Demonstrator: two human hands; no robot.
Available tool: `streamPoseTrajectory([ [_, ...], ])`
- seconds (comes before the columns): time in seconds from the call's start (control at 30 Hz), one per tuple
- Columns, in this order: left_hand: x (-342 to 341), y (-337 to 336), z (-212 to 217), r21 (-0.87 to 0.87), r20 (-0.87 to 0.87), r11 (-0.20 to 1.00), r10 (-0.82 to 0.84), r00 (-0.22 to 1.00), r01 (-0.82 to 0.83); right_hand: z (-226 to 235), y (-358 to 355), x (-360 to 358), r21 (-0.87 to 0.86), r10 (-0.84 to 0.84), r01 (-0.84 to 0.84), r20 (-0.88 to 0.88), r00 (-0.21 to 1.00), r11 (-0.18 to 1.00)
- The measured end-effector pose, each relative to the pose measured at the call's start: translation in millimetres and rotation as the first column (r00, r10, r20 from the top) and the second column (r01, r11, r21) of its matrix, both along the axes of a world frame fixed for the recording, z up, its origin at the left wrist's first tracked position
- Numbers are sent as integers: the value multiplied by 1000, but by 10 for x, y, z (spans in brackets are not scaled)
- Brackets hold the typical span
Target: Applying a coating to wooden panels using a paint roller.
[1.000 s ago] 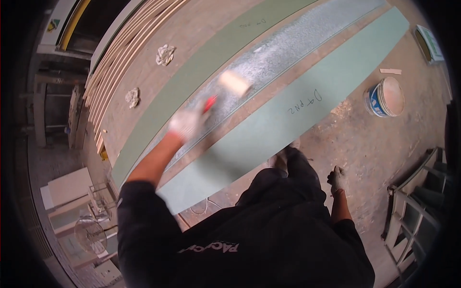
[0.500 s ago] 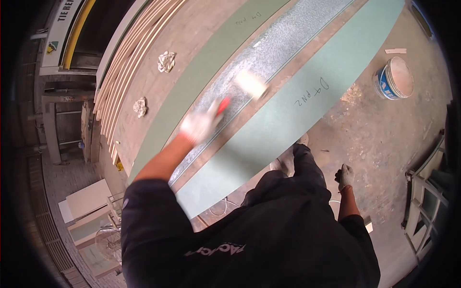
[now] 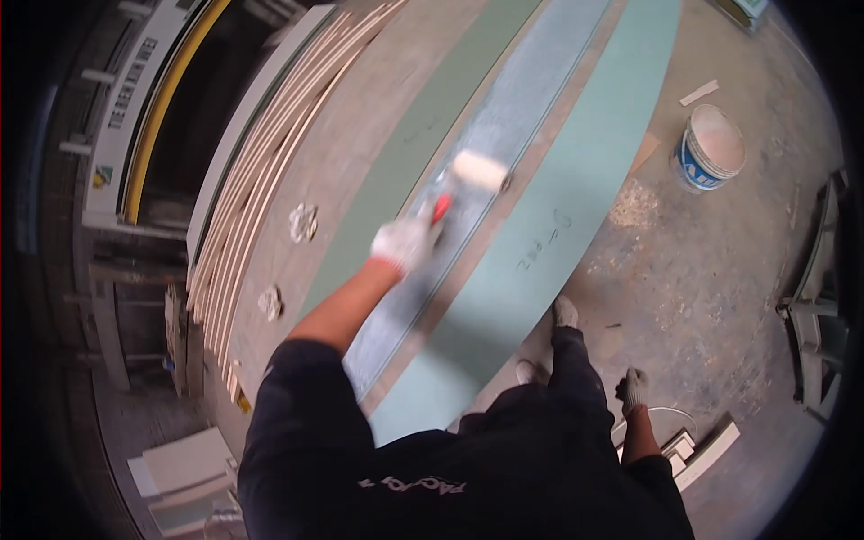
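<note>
Gripping roller (image 3: 481, 171) with left hand (image 3: 402, 246), right hand's (image 3: 634, 391) state can't tell, blue-grey strip (image 3: 542, 76) looks mostly coated between its long edges, remaining patches unclear.

I now have the roller (image 3: 479, 170) farther up the strip (image 3: 543, 68), which looks smoother, bluer and less speckled.

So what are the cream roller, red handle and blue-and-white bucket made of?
Cream cylindrical roller: fabric or foam, perhaps, matte without shine. Short red handle: probably plastic, smooth-looking, evenly bright. Round blue-and-white bucket: likely plastic, smooth printed sides.
</note>
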State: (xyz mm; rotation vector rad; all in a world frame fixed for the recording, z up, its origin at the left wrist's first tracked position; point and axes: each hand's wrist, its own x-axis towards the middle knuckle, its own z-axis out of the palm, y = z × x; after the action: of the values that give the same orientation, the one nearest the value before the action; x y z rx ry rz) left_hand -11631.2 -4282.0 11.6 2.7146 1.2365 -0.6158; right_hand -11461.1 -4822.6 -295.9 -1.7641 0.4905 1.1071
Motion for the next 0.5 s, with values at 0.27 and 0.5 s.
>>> streamPoseTrajectory([
  [0.27, 2899, 1973, -101, 135, 271, 977, -199, 942, 168, 11, -221, 339, -177, -319, 317, 14, 948, 932],
  [0.5, 310, 1176, -12, -57, -109, 997, -60, 992, 54, -206, 651, 680, -114, -64, 55, -72, 995, 992],
])
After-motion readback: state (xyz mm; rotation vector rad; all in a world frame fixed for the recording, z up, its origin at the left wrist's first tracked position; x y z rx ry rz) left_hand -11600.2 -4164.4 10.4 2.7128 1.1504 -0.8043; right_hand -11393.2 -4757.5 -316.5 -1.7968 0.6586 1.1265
